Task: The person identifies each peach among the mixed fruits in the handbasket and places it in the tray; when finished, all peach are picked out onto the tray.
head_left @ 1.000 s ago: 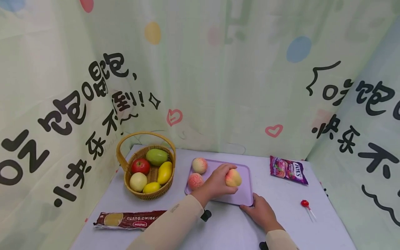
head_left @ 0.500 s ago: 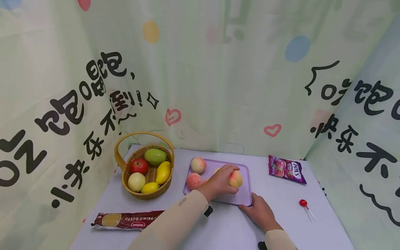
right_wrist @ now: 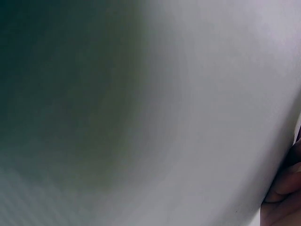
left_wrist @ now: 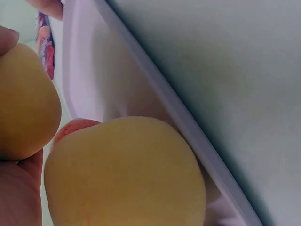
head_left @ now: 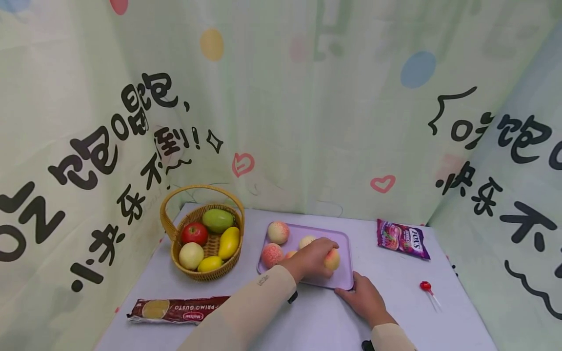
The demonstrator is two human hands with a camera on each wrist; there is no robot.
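A yellow-and-pink peach (head_left: 332,260) is gripped by my left hand (head_left: 312,259), low over the right part of a purple tray (head_left: 344,240). In the left wrist view, that peach (left_wrist: 28,103) sits between thumb and fingers, and another peach (left_wrist: 127,174) lies close by in the tray. Several more peaches are on the tray, among them a pale one (head_left: 278,232) and a pinker one (head_left: 272,255); my left hand partly covers others. My right hand (head_left: 365,300) holds the tray's near right corner. Only a few of its fingers (right_wrist: 284,186) show in the right wrist view.
A wicker basket (head_left: 175,265) of fruit stands at the left with its handle up. In front of it lies a brown pasta pack (head_left: 175,310), partly behind my left sleeve. A purple candy bag (head_left: 403,239) and a red lollipop (head_left: 426,286) lie at the right.
My left hand has moved slightly right and lower with the peach, uncovering a pale peach behind it. The right hand stays at the tray's corner. The head view has shifted slightly.
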